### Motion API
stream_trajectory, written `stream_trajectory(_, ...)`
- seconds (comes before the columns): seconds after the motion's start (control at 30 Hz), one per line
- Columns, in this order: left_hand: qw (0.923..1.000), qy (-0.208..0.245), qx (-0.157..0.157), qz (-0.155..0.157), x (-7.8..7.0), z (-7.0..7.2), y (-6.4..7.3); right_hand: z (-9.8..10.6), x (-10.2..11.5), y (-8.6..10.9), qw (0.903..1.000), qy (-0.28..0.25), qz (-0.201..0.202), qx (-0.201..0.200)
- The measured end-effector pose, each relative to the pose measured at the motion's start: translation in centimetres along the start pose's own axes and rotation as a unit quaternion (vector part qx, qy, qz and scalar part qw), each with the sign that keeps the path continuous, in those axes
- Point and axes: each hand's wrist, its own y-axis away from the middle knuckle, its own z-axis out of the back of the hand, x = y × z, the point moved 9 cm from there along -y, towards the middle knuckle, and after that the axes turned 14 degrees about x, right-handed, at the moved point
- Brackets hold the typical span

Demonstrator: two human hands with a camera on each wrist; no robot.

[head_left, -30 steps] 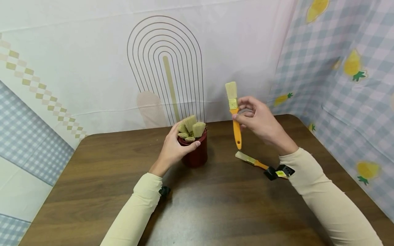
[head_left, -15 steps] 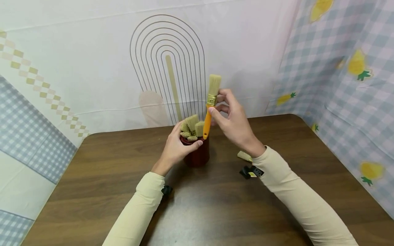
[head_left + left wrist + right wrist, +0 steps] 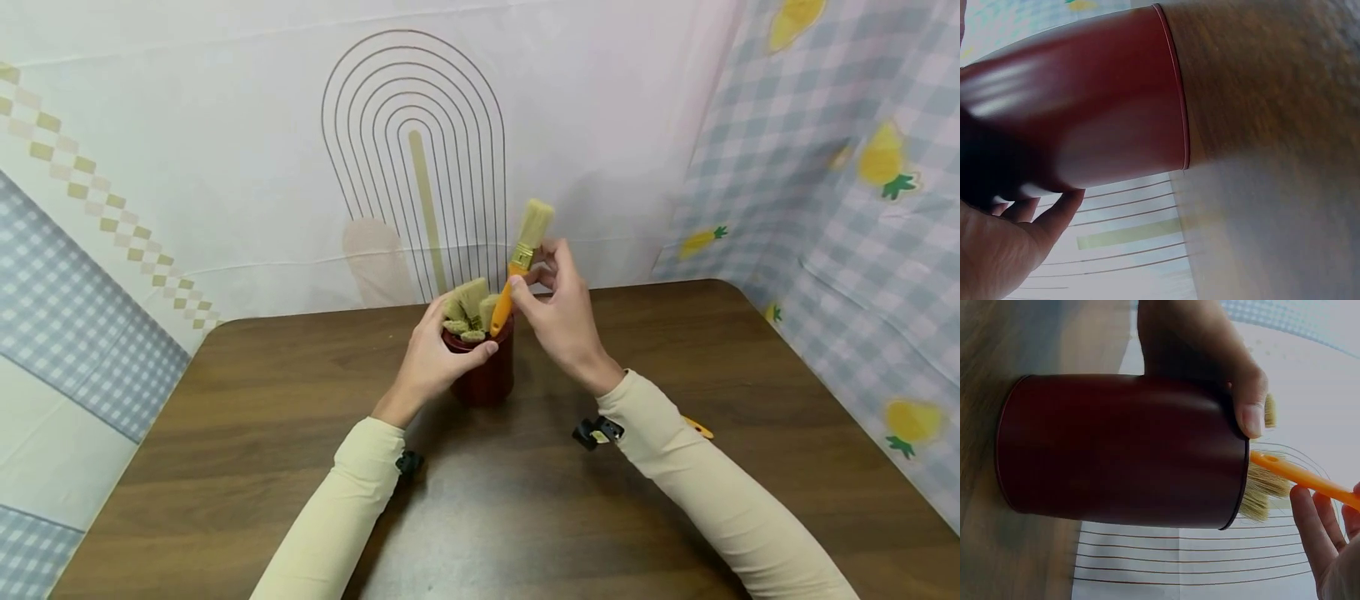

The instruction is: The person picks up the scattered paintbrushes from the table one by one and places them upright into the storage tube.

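Note:
A dark red cylindrical cup (image 3: 486,379) stands upright on the table, with several paintbrushes (image 3: 468,302) in it, bristles up. My left hand (image 3: 431,358) grips the cup near its rim, thumb on the near side. In the left wrist view its fingers (image 3: 1060,215) curl against the cup's wall. My right hand (image 3: 562,312) pinches an orange-handled paintbrush (image 3: 532,225), bristles up and tilted to the right. The right wrist view shows the tip of its orange handle (image 3: 1272,464) at the cup's rim, beside the other bristles.
Another brush lies on the table (image 3: 262,417) at the right; only its orange handle end (image 3: 699,427) shows past the right sleeve (image 3: 675,454). Patterned cloth (image 3: 600,100) hangs behind the table and along its right side.
My right hand has carried the paintbrush leftward to the cup and lowered it slightly, its handle end now at the rim. The left hand has kept its grip on the cup.

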Motion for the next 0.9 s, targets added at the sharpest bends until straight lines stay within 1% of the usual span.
stream_trajectory(0.1,1.0,0.0,-0.001,0.0,0.0,0.0,0.0,0.0,0.0,0.0,1.0,-0.004,0.008,-0.003)
stream_trajectory(0.23,1.0,0.004,0.0,0.003,0.2,-0.3,0.0,-0.2,-0.2,0.4,0.9997,0.023,0.003,-0.004)
stream_trajectory(0.33,1.0,0.008,0.001,0.004,0.3,-0.4,0.0,-0.5,-0.5,0.6,0.9996,0.026,-0.006,0.006)
stream_trajectory(0.43,0.9999,0.011,0.002,0.005,0.4,-0.4,0.0,-0.6,-0.5,0.8,0.9994,0.031,-0.006,0.018)
stream_trajectory(0.53,0.9999,0.01,0.001,0.004,0.3,-0.4,0.1,-0.5,-0.2,0.8,0.9974,0.068,0.004,0.023)
stream_trajectory(0.67,0.9999,0.009,-0.001,0.006,0.3,-0.3,0.1,-0.6,0.6,0.9,0.9872,0.152,0.032,0.035)
stream_trajectory(0.77,0.9999,0.008,-0.002,0.008,0.3,-0.2,0.1,-1.2,0.9,1.0,0.9776,0.196,0.046,0.061)
stream_trajectory(0.83,0.9999,0.009,-0.002,0.007,0.2,-0.2,0.1,-1.6,0.7,1.0,0.9724,0.214,0.042,0.083)
stream_trajectory(0.9,0.9999,0.009,-0.003,0.006,0.2,-0.1,0.0,-2.0,0.3,1.0,0.9661,0.235,0.028,0.103)
